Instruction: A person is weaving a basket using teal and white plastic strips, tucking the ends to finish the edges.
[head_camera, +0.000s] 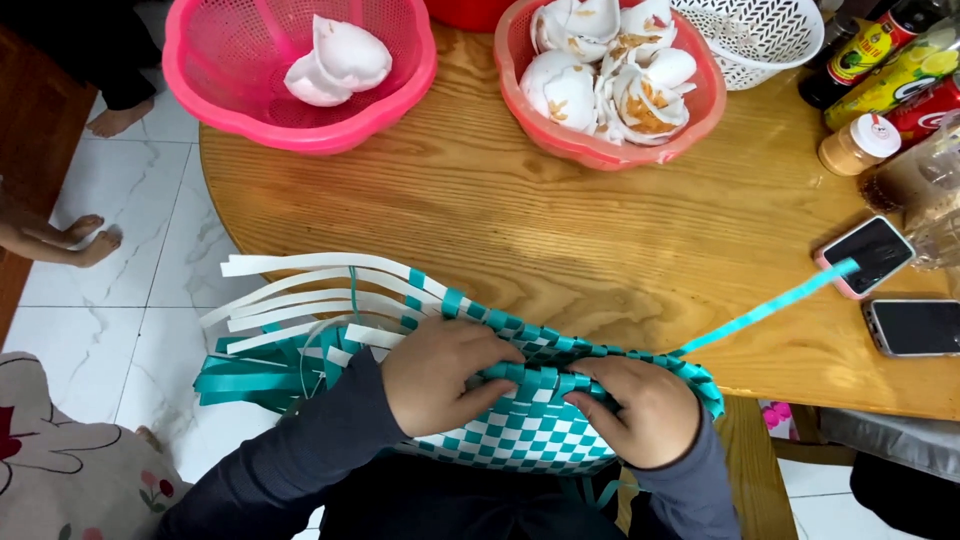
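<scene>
Left grip: our left hand (445, 372) is curled down on the woven basket panel (520, 430), fingers clenched over its top edge.
Right grip: our right hand (645, 408) pinches the same edge just beside the left, thumb tucked under a teal strip.
Work piece: the panel sits right under both grips, at the near edge of the table (560, 240).
Loose strip: one teal strap (770, 305) runs up and away from the right grip toward a phone (868, 255).
Doing it well: we judge the weave wants tight, flat pressing, each strip kept square before pulling.
Materials: flat glossy plastic strapping, teal and white, checkerboard weave; white strip ends (300, 290) fan out beyond the left grip.
Beyond: pink baskets (300, 110) of broken eggshells, well apart.
</scene>
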